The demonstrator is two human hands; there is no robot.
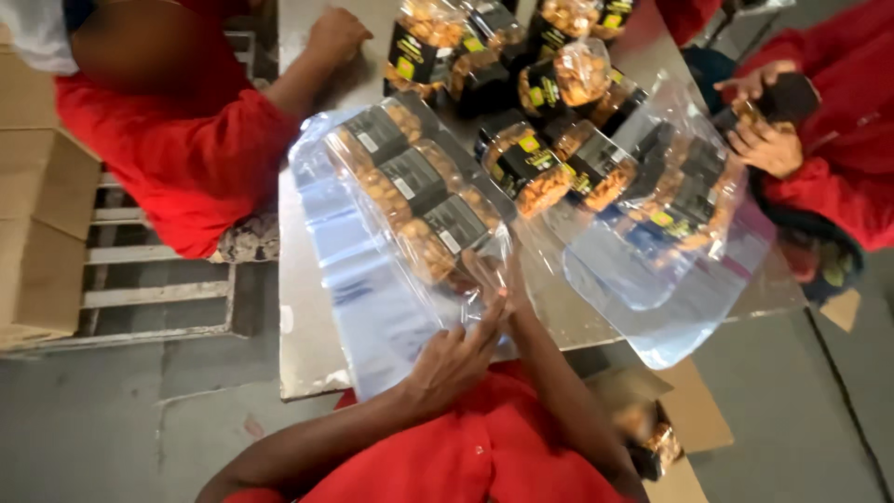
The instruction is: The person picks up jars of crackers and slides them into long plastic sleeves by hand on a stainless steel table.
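Note:
A long clear plastic bag lies on the grey metal table and holds three clear tubs of golden snacks with black labels, set in a row. My left hand holds the bag's near edge at its mouth, fingers stretched along the plastic. Reaching into the mouth, my right hand has its fingers spread against the nearest tub. Both my sleeves are red.
A second clear bag with several tubs lies to the right. Loose tubs crowd the table's far side. A person in red at right holds a tub; another person's hand rests at top left. Cardboard boxes stand on a pallet at left.

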